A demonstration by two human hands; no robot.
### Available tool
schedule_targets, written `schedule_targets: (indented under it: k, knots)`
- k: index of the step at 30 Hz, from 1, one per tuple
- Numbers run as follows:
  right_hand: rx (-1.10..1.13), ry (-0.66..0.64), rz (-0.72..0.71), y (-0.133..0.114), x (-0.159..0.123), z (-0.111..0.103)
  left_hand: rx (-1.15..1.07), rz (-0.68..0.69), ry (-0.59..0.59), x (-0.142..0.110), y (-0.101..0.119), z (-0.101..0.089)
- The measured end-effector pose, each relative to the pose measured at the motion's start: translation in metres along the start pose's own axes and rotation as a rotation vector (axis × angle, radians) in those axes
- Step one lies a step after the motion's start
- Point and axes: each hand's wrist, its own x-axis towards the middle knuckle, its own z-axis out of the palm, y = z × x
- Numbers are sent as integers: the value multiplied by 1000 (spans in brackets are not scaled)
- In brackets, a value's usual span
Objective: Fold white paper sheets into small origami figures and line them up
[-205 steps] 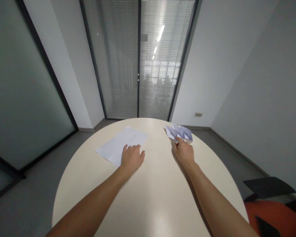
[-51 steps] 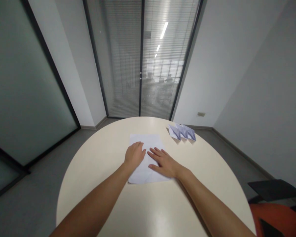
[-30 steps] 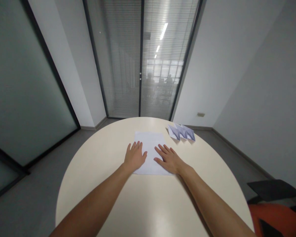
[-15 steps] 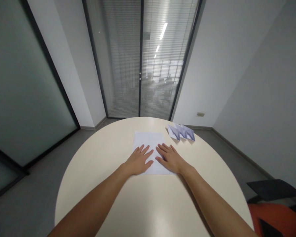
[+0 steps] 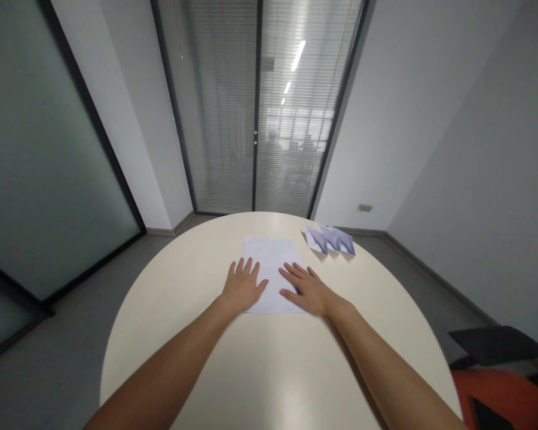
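Note:
A white sheet of paper (image 5: 271,257) lies flat on the round cream table (image 5: 269,364), straight in front of me. My left hand (image 5: 242,286) rests on the sheet's left side, palm down with the fingers spread. On the right side of the sheet lies my right hand (image 5: 308,289), also flat, its fingers apart and pointing up and to the left. Neither hand grips anything. Beyond my right hand, near the table's far right edge, stands a paper folded in zigzag pleats (image 5: 329,240), its faces shaded bluish.
An orange chair with black armrests (image 5: 500,394) stands at the table's lower right. Past the far edge is a glass partition with blinds (image 5: 287,167). A frosted glass panel (image 5: 49,155) is on the left, and a wall socket (image 5: 365,208) sits low on the right wall.
My right hand left the pleated paper and came onto the sheet, which moved right and was squared up. Lately my left hand slid inward, then back to the sheet's left side.

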Motion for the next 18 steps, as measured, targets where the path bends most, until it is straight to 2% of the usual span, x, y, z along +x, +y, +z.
schedule_targets:
  k: [2,4,6,12,18]
  knots:
    - [2,13,-4,3,1,0,-37,158,-23,-2,-3,-4]
    - [0,30,-8,6,1,-1,-109,333,-114,-4,-6,-8]
    - [-7,51,-16,9,1,-3,-147,386,-173,-6,-7,-10]
    - [-26,131,-104,9,1,-10,-201,352,-170,-4,-10,-5]
    - [-2,158,-205,6,0,-10,-162,217,-129,1,-15,-3]
